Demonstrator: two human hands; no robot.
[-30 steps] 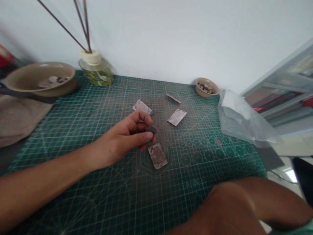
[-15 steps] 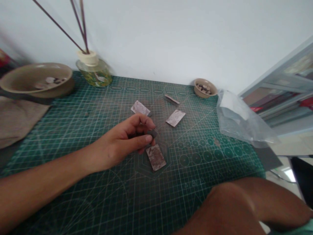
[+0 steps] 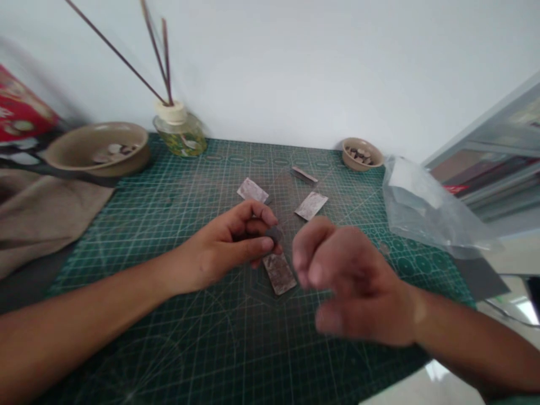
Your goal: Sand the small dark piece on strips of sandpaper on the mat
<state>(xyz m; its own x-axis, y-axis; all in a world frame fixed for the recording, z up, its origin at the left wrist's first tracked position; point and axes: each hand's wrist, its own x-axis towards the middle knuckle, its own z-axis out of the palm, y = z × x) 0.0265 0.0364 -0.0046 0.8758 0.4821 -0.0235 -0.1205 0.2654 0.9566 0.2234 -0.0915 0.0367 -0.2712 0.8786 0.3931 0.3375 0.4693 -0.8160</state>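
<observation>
My left hand (image 3: 228,244) pinches a small dark grey stone-like piece (image 3: 274,234) between thumb and fingers, over the middle of the green cutting mat (image 3: 177,315). Just below it lies a brown, dusty rectangle that looks like sandpaper (image 3: 279,274), its upper end partly covered by my fingers. On the right, my right hand (image 3: 354,275) hovers above the mat, blurred, thumb apart from its curled fingers and nothing visible between them. Beyond the hands are a pale dusty rectangle (image 3: 252,190), a second one (image 3: 311,206) and a narrow bent strip (image 3: 304,175).
A large tan bowl (image 3: 76,163) with small pieces stands at the left, by a reed diffuser (image 3: 181,135) and a brown cloth (image 3: 46,214). Back right are a small bowl of pieces (image 3: 352,164) and a clear plastic bag (image 3: 422,208). A white wall (image 3: 270,73) rises behind.
My right hand has come into view from the right and is raised near the left one. My left hand keeps its grip on the piece. The view has shifted slightly.
</observation>
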